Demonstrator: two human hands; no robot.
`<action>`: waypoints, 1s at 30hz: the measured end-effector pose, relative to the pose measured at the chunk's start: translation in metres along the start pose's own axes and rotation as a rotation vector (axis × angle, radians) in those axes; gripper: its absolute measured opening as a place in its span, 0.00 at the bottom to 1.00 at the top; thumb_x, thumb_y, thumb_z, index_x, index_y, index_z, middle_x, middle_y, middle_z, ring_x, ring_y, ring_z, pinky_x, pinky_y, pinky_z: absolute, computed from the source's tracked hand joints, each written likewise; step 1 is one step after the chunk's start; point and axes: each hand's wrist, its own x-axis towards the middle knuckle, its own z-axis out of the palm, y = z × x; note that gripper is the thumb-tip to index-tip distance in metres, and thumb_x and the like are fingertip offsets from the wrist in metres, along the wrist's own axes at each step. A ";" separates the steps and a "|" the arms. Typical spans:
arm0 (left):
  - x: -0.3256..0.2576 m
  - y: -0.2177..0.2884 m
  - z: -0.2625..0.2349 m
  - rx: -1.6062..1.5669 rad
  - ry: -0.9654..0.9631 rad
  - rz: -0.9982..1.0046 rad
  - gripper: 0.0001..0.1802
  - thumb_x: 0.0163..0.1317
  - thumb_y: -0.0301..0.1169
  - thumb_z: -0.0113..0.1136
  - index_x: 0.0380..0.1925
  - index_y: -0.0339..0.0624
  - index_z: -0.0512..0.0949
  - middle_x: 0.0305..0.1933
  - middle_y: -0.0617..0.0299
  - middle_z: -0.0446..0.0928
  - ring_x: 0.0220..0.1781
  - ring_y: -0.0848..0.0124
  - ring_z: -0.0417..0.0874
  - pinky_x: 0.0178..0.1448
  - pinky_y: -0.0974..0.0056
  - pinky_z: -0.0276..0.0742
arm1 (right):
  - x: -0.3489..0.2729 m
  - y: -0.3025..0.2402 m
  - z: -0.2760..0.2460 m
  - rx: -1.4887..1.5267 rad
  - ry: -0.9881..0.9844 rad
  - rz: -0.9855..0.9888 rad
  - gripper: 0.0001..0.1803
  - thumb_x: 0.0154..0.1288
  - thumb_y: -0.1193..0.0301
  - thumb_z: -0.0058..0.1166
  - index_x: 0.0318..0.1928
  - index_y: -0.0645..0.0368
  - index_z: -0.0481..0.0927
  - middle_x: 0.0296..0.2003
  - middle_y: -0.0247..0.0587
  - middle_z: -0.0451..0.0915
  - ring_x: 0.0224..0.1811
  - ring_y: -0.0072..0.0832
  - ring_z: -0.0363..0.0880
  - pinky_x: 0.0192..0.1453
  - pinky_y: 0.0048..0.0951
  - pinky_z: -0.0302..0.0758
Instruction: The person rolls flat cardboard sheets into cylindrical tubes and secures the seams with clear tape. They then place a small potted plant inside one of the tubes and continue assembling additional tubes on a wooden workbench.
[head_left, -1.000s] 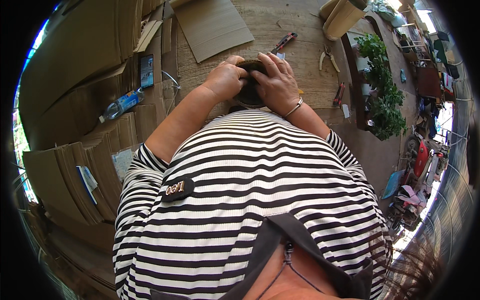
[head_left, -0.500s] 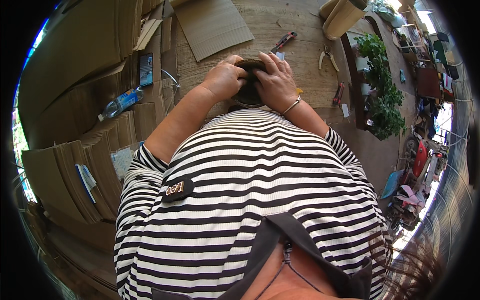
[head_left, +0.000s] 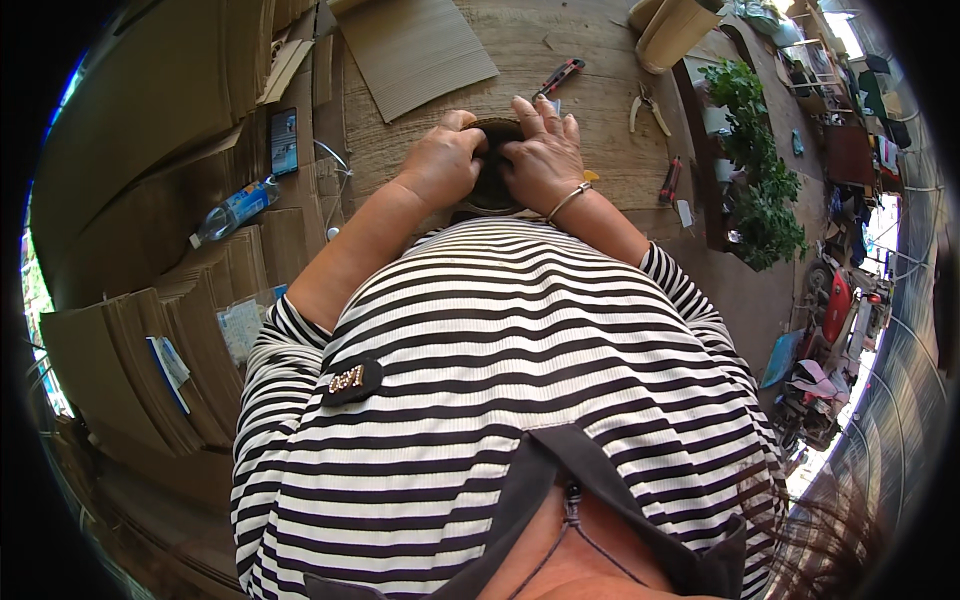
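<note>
From the head view, looking down past a black-and-white striped shirt [head_left: 500,380], both hands meet over a dark round object [head_left: 492,180] resting on the wooden table [head_left: 590,90] close to the person's body. The left hand [head_left: 442,165] is curled around its left side, fingers closed on the rim; the right hand [head_left: 540,155], with a thin bracelet [head_left: 566,200] at the wrist, presses on its right side with fingers bent over the top edge. What the object is made of cannot be told, as the hands cover most of it. A sheet of corrugated cardboard [head_left: 415,45] lies further up the table, a red-handled cutter [head_left: 560,76] just above the hands, pliers [head_left: 645,105] to the right. A plastic bottle [head_left: 235,208] and a phone [head_left: 284,140] lie on stacked cardboard at left.
</note>
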 end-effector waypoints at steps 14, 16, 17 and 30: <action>-0.007 -0.005 0.006 -0.289 0.155 0.086 0.26 0.62 0.32 0.67 0.61 0.56 0.76 0.74 0.48 0.65 0.70 0.47 0.75 0.72 0.51 0.75 | 0.009 0.013 0.009 -0.004 0.390 -0.129 0.08 0.64 0.62 0.64 0.41 0.46 0.89 0.64 0.42 0.77 0.66 0.42 0.77 0.71 0.56 0.68; -0.010 -0.010 0.006 -0.352 0.192 0.103 0.30 0.61 0.29 0.68 0.64 0.55 0.73 0.74 0.48 0.65 0.71 0.48 0.75 0.73 0.52 0.74 | 0.010 0.023 0.005 0.250 0.462 -0.097 0.07 0.65 0.63 0.64 0.41 0.48 0.88 0.60 0.40 0.79 0.58 0.39 0.82 0.61 0.47 0.76; -0.011 -0.012 0.005 -0.378 0.216 0.103 0.31 0.61 0.27 0.68 0.65 0.54 0.72 0.74 0.48 0.66 0.72 0.50 0.74 0.74 0.53 0.73 | 0.014 0.026 0.002 0.377 0.496 -0.080 0.07 0.66 0.64 0.64 0.42 0.49 0.87 0.58 0.40 0.80 0.54 0.38 0.85 0.57 0.42 0.81; -0.027 -0.043 0.022 -0.851 0.240 -0.132 0.42 0.76 0.55 0.56 0.76 0.36 0.59 0.73 0.47 0.68 0.71 0.60 0.73 0.73 0.58 0.71 | 0.057 0.026 -0.015 0.149 0.051 0.008 0.21 0.71 0.62 0.52 0.62 0.45 0.78 0.45 0.46 0.88 0.45 0.48 0.87 0.49 0.46 0.83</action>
